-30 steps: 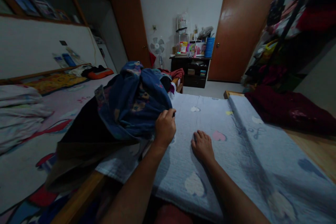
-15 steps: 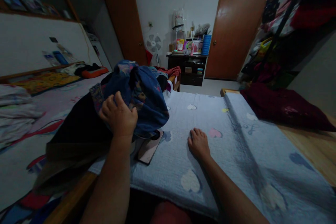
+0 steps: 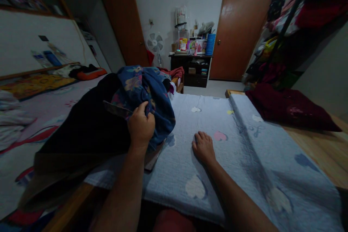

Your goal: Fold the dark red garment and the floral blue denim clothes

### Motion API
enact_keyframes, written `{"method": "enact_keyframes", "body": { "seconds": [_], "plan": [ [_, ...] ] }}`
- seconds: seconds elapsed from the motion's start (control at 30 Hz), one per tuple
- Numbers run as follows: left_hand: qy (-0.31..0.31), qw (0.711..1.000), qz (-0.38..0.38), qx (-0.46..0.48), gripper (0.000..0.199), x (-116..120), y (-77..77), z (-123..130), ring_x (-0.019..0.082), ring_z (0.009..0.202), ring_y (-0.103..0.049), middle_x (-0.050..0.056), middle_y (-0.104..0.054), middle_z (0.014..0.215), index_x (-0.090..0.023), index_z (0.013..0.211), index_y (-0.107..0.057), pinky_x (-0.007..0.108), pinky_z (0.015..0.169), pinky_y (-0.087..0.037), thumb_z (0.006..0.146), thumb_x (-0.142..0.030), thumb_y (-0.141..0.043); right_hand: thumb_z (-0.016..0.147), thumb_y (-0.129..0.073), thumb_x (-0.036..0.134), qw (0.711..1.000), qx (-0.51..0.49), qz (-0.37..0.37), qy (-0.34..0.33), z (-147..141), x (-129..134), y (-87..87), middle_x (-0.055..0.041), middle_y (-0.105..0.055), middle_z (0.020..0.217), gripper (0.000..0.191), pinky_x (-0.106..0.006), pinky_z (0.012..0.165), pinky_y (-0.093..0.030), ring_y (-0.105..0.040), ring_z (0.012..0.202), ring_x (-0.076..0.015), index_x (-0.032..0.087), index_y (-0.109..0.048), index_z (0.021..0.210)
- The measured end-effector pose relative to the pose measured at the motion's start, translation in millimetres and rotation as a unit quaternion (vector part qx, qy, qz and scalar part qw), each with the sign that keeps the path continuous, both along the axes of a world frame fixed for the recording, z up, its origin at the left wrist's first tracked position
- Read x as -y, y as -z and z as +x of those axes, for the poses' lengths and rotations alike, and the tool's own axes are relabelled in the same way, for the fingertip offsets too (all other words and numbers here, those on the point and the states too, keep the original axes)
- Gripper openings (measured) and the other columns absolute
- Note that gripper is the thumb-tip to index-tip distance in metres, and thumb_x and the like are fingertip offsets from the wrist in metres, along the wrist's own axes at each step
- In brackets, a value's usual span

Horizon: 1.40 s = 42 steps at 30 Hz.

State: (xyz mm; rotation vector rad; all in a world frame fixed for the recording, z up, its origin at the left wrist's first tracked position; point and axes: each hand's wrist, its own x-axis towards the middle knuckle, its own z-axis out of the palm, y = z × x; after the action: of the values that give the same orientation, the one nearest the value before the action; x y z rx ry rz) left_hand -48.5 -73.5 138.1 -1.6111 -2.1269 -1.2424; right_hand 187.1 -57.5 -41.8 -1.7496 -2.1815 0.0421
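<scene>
My left hand point(image 3: 141, 125) has its fingers curled into a bunched blue floral garment point(image 3: 164, 110) and grips it near its edge. Dark clothing point(image 3: 81, 123) lies beside and under this garment, spreading to the left. A phone point(image 3: 152, 160) lies on the cloth by my left wrist, mostly covered by the garment and my arm. My right hand point(image 3: 203, 146) rests palm down on the pale blue cloth with hearts point(image 3: 179, 174), its fingers loosely extended and holding nothing.
A dark red cushion or folded cloth point(image 3: 293, 110) lies at the right on a wooden surface point(image 3: 312, 145). On the left is a patterned bed point(image 3: 51, 116). Farther back stand a fan point(image 3: 155, 42) and a dark cabinet point(image 3: 190, 67); clothes point(image 3: 320, 18) hang at the right.
My left hand has moved right, pulling the blue garment's edge along, and now covers more of the phone. My right hand stays in place on the cloth. The view has shifted slightly.
</scene>
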Motion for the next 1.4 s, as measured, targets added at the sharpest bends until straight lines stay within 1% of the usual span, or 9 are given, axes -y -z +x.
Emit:
{"method": "enact_keyframes", "body": {
  "seconds": [0.23,0.37,0.5,0.63,0.73,0.9,1.17,1.33,1.4],
  "plan": [
    [0.177,0.967,0.022,0.181,0.043,4.6,40.0,66.5,0.021,0.11,-0.061,0.008,-0.063,0.122,-0.02,0.129,-0.051,0.035,0.097,-0.048,0.086,-0.023,-0.053,0.086,-0.054,0.033,0.997,-0.056,-0.058,-0.015,3.0,-3.2,0.5,-0.0127,-0.047,0.144,0.046,-0.049,0.114,-0.019,-0.033,0.137,-0.0306,0.019,-0.055,0.13],
    [0.266,0.93,-0.019,0.254,0.048,13.1,62.6,104.5,0.021,0.109,-0.06,0.008,-0.061,0.122,-0.022,0.13,-0.046,0.035,0.097,-0.047,0.084,-0.022,-0.057,0.067,-0.074,0.039,0.959,-0.197,-0.153,-0.134,10.8,-2.1,-10.0,-0.0138,-0.039,0.151,0.087,-0.054,0.114,-0.021,-0.028,0.141,-0.0349,0.019,-0.039,0.145],
    [0.336,0.889,-0.068,0.303,0.054,20.8,77.7,131.0,0.021,0.113,-0.058,0.009,-0.059,0.124,-0.021,0.133,-0.044,0.036,0.1,-0.045,0.082,-0.018,-0.059,0.066,-0.073,0.033,0.859,-0.408,-0.197,-0.237,12.8,13.7,-37.8,-0.0124,-0.047,0.145,0.083,-0.045,0.109,-0.035,-0.041,0.133,-0.0303,0.017,-0.044,0.142],
    [0.433,0.864,-0.109,0.235,0.057,26.1,74.9,135.9,0.02,0.108,-0.059,0.008,-0.061,0.118,-0.022,0.132,-0.048,0.035,0.098,-0.046,0.078,-0.014,-0.062,0.078,-0.063,0.032,0.764,-0.585,-0.218,-0.16,10.3,29.2,-53.5,-0.0069,-0.069,0.113,0.037,-0.039,0.096,-0.048,-0.059,0.11,-0.0254,0.02,-0.068,0.112],
    [0.476,0.864,-0.092,0.139,0.03,22.3,58.2,118.4,0.018,0.101,-0.061,0.006,-0.063,0.108,-0.022,0.11,-0.064,0.032,0.093,-0.048,0.082,-0.014,-0.057,0.075,-0.069,0.037,0.674,-0.696,-0.234,-0.078,11.7,29.0,-46.2,-0.0047,-0.073,0.097,0.029,-0.038,0.085,-0.053,-0.065,0.094,-0.0236,0.02,-0.07,0.098],
    [0.302,0.948,-0.011,0.096,0.025,-10.1,44.8,61.5,0.019,0.105,-0.06,0.007,-0.063,0.109,-0.019,0.106,-0.065,0.033,0.096,-0.047,0.092,-0.021,-0.045,0.068,-0.08,0.036,0.553,-0.799,-0.235,0.019,27.1,20.5,-37.3,-0.0048,-0.074,0.1,0.042,-0.035,0.075,-0.056,-0.069,0.089,-0.0225,0.02,-0.068,0.105],
    [0.125,0.979,-0.16,-0.027,0.051,-36.2,84.5,24.3,0.034,0.134,-0.041,0.017,-0.042,0.143,-0.015,0.128,-0.056,0.046,0.111,-0.035,0.078,-0.023,-0.064,0.061,-0.085,0.032,0.545,-0.821,-0.145,0.091,72.7,27.4,-71.6,-0.0044,-0.075,0.086,0.044,-0.03,0.07,-0.058,-0.07,0.076,-0.0201,0.014,-0.069,0.098],
    [0.208,0.945,-0.252,0.019,0.071,-53.1,72.8,19.8,0.023,0.11,-0.063,0.012,-0.064,0.122,-0.021,0.149,-0.031,0.033,0.094,-0.047,0.083,-0.024,-0.059,0.068,-0.077,0.045,0.584,-0.734,0.073,0.338,109.5,25.5,-63.7,-0.0043,-0.073,0.088,0.048,-0.028,0.069,-0.056,-0.068,0.081,-0.0201,0.011,-0.068,0.101],
    [0.194,0.94,-0.28,0.032,0.078,-67.0,68.8,18.9,0.023,0.1,-0.067,0.01,-0.07,0.112,-0.024,0.152,-0.021,0.031,0.088,-0.048,0.084,-0.026,-0.059,0.075,-0.067,0.05,0.623,-0.679,0.127,0.367,117.3,22.1,-54.6,-0.0064,-0.071,0.098,0.051,-0.03,0.076,-0.055,-0.067,0.09,-0.0214,0.01,-0.066,0.107]
  ]
}}
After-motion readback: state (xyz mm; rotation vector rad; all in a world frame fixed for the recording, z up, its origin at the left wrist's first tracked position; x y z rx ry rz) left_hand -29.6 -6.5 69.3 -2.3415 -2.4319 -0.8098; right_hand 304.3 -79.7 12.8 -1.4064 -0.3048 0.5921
